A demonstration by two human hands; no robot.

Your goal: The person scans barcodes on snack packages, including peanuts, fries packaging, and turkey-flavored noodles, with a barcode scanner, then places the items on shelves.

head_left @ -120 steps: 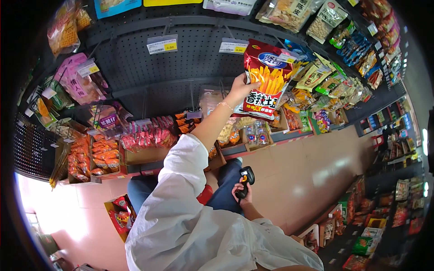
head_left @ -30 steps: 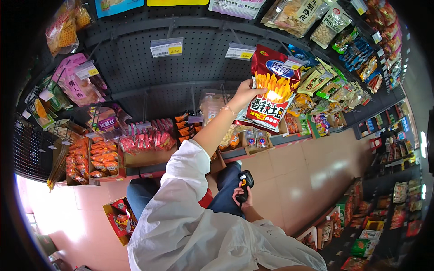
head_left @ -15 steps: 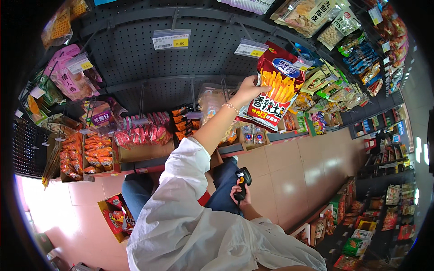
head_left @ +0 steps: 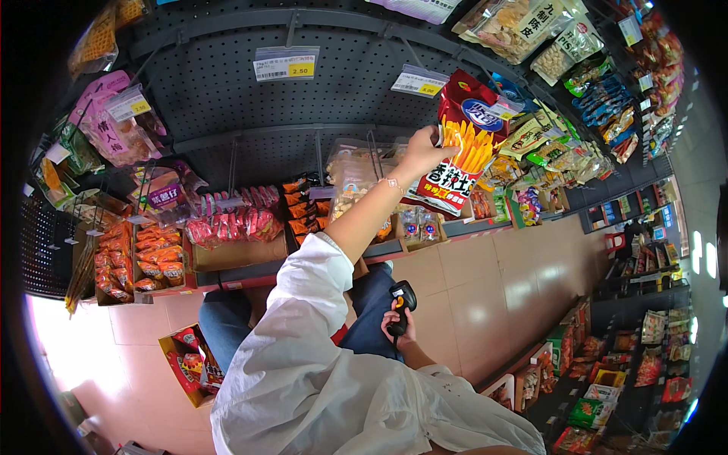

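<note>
My left hand [head_left: 426, 154], at the end of an outstretched arm, is closed on the left edge of a red-and-white snack bag [head_left: 474, 148] with fries pictured on it. The bag is upright in front of the pegboard rack, its upper right corner behind a price tag [head_left: 500, 110]. Whether it hangs on that hook I cannot tell. Lower down, beside my knee, my right hand [head_left: 397, 327] is wrapped round the handle of a black handheld barcode scanner [head_left: 405, 298].
A dark pegboard rack [head_left: 250, 98] with hooks and hanging snack packs spans the front. Cartons of orange packets [head_left: 161, 262] line its lower shelf. On the floor by my left leg stands an open carton [head_left: 168, 362] holding red bags. More stocked shelves [head_left: 607, 394] run along the right.
My left hand has shifted slightly to the right, and the bag in it has turned and tilted a little. The scanner stays in my right hand by the knee.
</note>
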